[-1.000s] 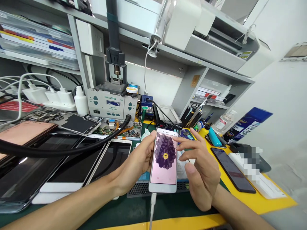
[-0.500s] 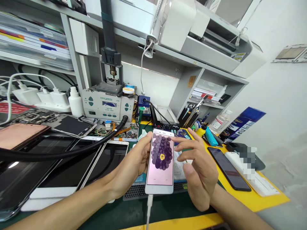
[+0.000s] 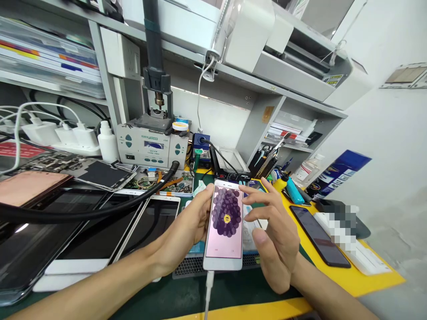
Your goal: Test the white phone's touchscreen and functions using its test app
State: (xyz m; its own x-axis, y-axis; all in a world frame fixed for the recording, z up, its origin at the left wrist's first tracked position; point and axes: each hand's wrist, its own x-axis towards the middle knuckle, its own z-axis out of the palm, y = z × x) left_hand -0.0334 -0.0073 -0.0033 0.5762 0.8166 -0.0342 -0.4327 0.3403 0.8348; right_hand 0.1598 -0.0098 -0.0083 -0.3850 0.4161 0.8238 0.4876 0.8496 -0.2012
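Observation:
My left hand (image 3: pixel 187 229) grips a white smartphone (image 3: pixel 224 226) by its left edge, holding it above the bench. Its screen is lit pink with a dark purple cluster and a small yellow dot in the middle. A white cable (image 3: pixel 207 293) hangs from the phone's bottom port. My right hand (image 3: pixel 275 235) hovers at the phone's right side with fingers spread, the index fingertip near the top right of the screen. It holds nothing.
Several dark tablets and screens (image 3: pixel 83 235) cover the bench at the left, crossed by a thick black hose (image 3: pixel 83 211). A grey rework station (image 3: pixel 150 144) stands behind. A black phone (image 3: pixel 318 235) lies on the yellow mat (image 3: pixel 367 275) at the right. Tools (image 3: pixel 267 158) stand at the shelf.
The phone and both hands have stayed almost in place. My right index finger has shifted slightly up along the phone's top right edge. The view has swayed a little.

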